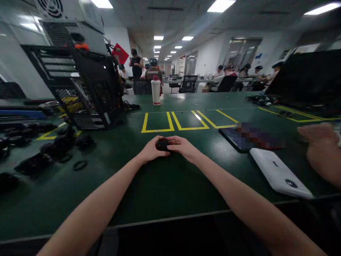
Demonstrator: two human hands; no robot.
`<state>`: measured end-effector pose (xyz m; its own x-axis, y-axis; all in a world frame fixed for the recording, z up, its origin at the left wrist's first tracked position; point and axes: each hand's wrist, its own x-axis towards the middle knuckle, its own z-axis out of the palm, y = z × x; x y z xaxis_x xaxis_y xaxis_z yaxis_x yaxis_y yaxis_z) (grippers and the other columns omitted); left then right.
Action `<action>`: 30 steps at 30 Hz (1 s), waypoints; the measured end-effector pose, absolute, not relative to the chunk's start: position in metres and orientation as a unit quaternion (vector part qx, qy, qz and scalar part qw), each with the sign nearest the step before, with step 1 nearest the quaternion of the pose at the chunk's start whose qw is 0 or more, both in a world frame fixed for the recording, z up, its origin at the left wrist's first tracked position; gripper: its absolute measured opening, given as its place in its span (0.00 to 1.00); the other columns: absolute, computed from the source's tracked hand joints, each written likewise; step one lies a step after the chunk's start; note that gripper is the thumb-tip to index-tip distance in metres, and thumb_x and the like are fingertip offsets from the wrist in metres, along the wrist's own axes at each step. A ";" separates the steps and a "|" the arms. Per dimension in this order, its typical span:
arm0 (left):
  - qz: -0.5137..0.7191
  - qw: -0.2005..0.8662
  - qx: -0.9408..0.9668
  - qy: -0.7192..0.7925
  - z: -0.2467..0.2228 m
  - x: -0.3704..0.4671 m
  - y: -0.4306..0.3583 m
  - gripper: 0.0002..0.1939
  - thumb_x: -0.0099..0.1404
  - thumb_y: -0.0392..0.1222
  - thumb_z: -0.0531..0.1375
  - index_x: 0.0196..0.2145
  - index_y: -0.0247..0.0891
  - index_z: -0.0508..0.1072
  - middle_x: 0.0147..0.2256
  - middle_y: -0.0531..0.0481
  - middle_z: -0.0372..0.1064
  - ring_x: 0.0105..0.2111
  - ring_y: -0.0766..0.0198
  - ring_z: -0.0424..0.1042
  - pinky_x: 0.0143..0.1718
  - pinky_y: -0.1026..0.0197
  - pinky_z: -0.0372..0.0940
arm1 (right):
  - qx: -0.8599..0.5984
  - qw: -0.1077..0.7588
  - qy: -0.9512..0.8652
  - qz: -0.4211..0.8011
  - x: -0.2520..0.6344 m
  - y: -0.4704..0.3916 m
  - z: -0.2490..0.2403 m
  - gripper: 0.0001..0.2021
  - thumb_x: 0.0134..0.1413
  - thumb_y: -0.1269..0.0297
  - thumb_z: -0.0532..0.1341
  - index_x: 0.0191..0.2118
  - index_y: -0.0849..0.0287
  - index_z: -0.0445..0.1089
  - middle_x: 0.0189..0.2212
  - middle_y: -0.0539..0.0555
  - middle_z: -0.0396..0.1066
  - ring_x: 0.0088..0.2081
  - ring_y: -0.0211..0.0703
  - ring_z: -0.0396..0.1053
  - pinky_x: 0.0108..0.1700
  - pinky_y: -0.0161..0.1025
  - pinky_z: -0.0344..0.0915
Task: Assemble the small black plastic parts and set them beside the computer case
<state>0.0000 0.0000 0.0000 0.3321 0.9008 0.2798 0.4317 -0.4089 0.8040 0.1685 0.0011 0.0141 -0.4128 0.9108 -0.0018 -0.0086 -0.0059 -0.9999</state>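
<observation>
Both of my hands meet at the middle of the green table [149, 192], close around one small black object [162, 144]. Its kind is not plain; it looks dark and compact, partly covered by fingers. On its left side, my left hand [152, 150] curls round it with the thumb toward me. From the right, my right hand [183, 146] pinches it with thumb and fingertips. Just beyond my hands are yellow tape outlines [157, 131] on the table.
Left stand a black computer case [98, 85], several black parts [55, 145] and a black ring [80, 165]. A white bottle [156, 92] is ahead. Right lie a dark flat device [230, 138] and a white phone-like object [279, 172], near another person's blurred hand [323, 149].
</observation>
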 end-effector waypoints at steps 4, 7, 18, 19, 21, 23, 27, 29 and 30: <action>0.372 0.318 0.753 0.440 0.000 0.001 0.000 0.31 0.42 0.45 0.65 0.44 0.37 0.62 0.40 0.47 0.64 0.40 0.58 0.65 0.43 0.54 0.59 | -0.374 0.403 -0.606 0.576 0.171 -0.001 0.017 0.12 0.42 0.65 0.61 0.37 0.58 0.66 0.34 0.52 0.67 0.37 0.39 0.65 0.42 0.42 0.61; 0.370 0.321 0.753 0.439 0.001 0.002 0.000 0.31 0.42 0.45 0.65 0.44 0.37 0.62 0.40 0.47 0.64 0.40 0.58 0.65 0.43 0.54 0.59 | -0.359 0.409 -0.621 0.564 0.172 -0.002 0.019 0.12 0.38 0.70 0.62 0.34 0.59 0.67 0.36 0.52 0.66 0.40 0.39 0.64 0.45 0.42 0.60; 0.373 0.336 0.745 0.439 0.003 0.001 -0.002 0.30 0.42 0.44 0.65 0.44 0.38 0.62 0.41 0.47 0.64 0.41 0.57 0.65 0.44 0.53 0.58 | -0.377 0.405 -0.604 0.574 0.171 -0.003 0.018 0.16 0.38 0.71 0.62 0.39 0.60 0.67 0.38 0.54 0.67 0.42 0.41 0.63 0.49 0.46 0.55; 0.373 0.335 0.745 0.440 0.003 0.001 -0.001 0.31 0.42 0.44 0.66 0.44 0.38 0.62 0.41 0.47 0.64 0.41 0.57 0.65 0.44 0.53 0.59 | -0.376 0.403 -0.608 0.572 0.172 -0.004 0.019 0.17 0.37 0.73 0.62 0.39 0.59 0.66 0.37 0.53 0.67 0.42 0.41 0.63 0.48 0.46 0.56; 0.375 0.333 0.744 0.443 0.003 0.002 -0.001 0.31 0.41 0.44 0.66 0.44 0.37 0.62 0.41 0.47 0.64 0.41 0.57 0.65 0.44 0.53 0.59 | -0.376 0.401 -0.608 0.572 0.172 -0.007 0.021 0.16 0.37 0.73 0.62 0.38 0.58 0.66 0.37 0.52 0.66 0.41 0.40 0.64 0.46 0.46 0.58; 0.375 0.332 0.744 0.443 0.003 0.002 -0.002 0.31 0.41 0.44 0.66 0.44 0.37 0.62 0.41 0.47 0.64 0.41 0.57 0.65 0.44 0.53 0.59 | -0.374 0.407 -0.601 0.577 0.170 -0.008 0.022 0.12 0.39 0.70 0.62 0.35 0.58 0.66 0.36 0.52 0.66 0.40 0.40 0.64 0.45 0.45 0.59; 0.373 0.333 0.746 0.441 0.005 0.002 -0.003 0.30 0.41 0.44 0.65 0.43 0.37 0.63 0.41 0.47 0.64 0.41 0.58 0.65 0.44 0.53 0.59 | -0.371 0.442 -0.582 0.574 0.167 -0.007 0.021 0.12 0.39 0.69 0.62 0.34 0.60 0.66 0.35 0.52 0.66 0.39 0.39 0.64 0.46 0.44 0.59; 0.373 0.334 0.744 0.442 0.006 0.002 -0.004 0.30 0.42 0.44 0.65 0.43 0.37 0.63 0.41 0.47 0.64 0.41 0.58 0.65 0.44 0.53 0.59 | -0.376 0.450 -0.572 0.574 0.166 -0.006 0.020 0.17 0.36 0.72 0.63 0.38 0.60 0.66 0.38 0.53 0.66 0.41 0.39 0.64 0.48 0.42 0.58; 0.373 0.334 0.744 0.443 0.006 0.002 -0.004 0.30 0.42 0.43 0.65 0.43 0.37 0.63 0.41 0.47 0.64 0.41 0.58 0.65 0.44 0.53 0.59 | -0.378 0.447 -0.567 0.580 0.166 -0.005 0.020 0.19 0.36 0.74 0.63 0.40 0.61 0.65 0.40 0.54 0.66 0.42 0.39 0.64 0.49 0.42 0.57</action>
<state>0.0019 -0.0037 0.0058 0.3297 0.9078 0.2592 0.4089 -0.3848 0.8275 0.1664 -0.0054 0.0200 -0.3154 0.9464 0.0691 -0.0892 0.0430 -0.9951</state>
